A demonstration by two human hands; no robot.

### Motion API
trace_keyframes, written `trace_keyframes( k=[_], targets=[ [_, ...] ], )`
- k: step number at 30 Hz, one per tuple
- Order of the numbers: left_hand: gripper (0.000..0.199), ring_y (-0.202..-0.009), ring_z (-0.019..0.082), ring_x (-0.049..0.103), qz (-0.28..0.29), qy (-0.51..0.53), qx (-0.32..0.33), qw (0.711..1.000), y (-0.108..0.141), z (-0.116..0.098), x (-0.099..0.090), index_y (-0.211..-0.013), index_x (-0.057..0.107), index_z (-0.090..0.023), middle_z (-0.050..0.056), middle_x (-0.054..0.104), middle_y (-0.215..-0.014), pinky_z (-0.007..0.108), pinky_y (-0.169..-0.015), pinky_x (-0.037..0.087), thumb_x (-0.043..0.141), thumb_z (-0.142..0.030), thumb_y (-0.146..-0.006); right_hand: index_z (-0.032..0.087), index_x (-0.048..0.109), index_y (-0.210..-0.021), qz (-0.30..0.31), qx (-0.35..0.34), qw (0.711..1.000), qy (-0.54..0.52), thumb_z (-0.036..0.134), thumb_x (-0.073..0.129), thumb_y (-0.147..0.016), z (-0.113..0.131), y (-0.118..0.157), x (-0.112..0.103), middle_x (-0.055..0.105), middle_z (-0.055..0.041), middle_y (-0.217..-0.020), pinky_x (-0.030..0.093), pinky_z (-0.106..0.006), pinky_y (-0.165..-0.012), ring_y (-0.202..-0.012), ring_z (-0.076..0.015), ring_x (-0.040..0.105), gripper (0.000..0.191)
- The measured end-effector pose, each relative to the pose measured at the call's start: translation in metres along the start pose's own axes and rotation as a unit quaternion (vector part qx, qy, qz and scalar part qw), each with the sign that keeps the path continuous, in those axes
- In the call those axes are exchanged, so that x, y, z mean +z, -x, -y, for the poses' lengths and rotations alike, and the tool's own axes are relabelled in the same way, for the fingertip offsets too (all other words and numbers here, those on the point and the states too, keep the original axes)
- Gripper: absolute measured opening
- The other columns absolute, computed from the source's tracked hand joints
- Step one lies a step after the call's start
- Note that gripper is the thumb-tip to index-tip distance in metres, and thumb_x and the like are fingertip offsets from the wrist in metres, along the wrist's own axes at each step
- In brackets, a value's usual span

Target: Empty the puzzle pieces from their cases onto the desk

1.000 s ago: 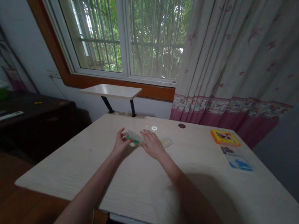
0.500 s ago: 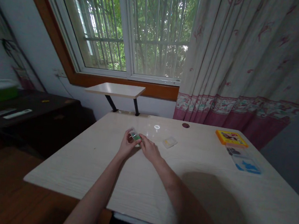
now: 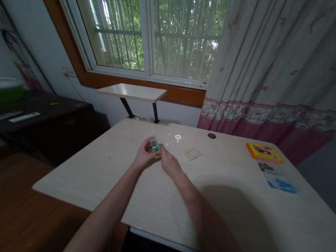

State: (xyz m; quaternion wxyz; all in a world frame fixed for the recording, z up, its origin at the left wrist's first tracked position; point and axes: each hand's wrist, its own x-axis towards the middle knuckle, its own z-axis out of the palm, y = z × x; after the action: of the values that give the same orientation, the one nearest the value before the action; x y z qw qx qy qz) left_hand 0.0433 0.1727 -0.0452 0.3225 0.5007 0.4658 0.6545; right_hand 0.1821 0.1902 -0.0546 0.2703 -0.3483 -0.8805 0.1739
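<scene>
Above the pale desk, a small clear plastic box with something green inside is tilted in my hands. My left hand is closed around its left side and lower edge. The fingers of my right hand are pressed together at the box's right end; the fingertips are partly hidden. To the right of my hands, a second clear box with yellowish contents lies flat on the desk.
The pale desk has a raised shelf at its back left and a round hole at the back. At right lie an orange-yellow case and a clear box with blue pieces. A dark table stands left.
The box has turned a little in my hands, so its green contents show more. The whole view has shifted slightly; the other things on the desk lie as before.
</scene>
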Motion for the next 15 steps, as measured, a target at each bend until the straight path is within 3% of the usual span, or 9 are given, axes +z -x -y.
trace_keyframes(
  k=[6,12,15],
  targets=[
    [0.065,-0.095,0.018,0.056,0.037,0.028,-0.004,0.999,0.000,0.005,-0.003,-0.110,0.048,-0.019,0.004,0.057,-0.102,0.033,-0.086,0.045,0.075,-0.018,-0.051,0.020,0.029,-0.133,-0.017,0.061,0.998,0.011,0.018,0.025,-0.090,-0.007,-0.001,-0.001,0.053,-0.0090,-0.123,0.044,-0.030,-0.087,-0.105,-0.0183,0.055,0.043],
    [0.074,-0.093,0.016,0.057,0.050,0.041,-0.016,0.998,0.003,0.006,-0.006,-0.116,0.038,-0.027,0.003,0.056,-0.105,0.034,-0.081,0.048,0.075,-0.017,-0.053,0.019,0.033,-0.129,-0.039,0.088,0.995,-0.006,0.019,0.023,-0.091,-0.012,-0.004,0.000,0.058,-0.0096,-0.114,0.044,-0.030,-0.082,-0.098,-0.0177,0.057,0.039],
    [0.071,-0.101,0.018,0.054,0.060,0.018,0.000,0.998,0.005,0.005,-0.010,-0.117,0.041,-0.027,0.006,0.053,-0.116,0.036,-0.085,0.047,0.075,-0.019,-0.055,0.015,0.035,-0.126,-0.066,0.101,0.993,-0.012,0.017,0.023,-0.091,-0.015,-0.005,0.001,0.060,-0.0110,-0.109,0.043,-0.030,-0.082,-0.098,-0.0180,0.057,0.037]
  ],
)
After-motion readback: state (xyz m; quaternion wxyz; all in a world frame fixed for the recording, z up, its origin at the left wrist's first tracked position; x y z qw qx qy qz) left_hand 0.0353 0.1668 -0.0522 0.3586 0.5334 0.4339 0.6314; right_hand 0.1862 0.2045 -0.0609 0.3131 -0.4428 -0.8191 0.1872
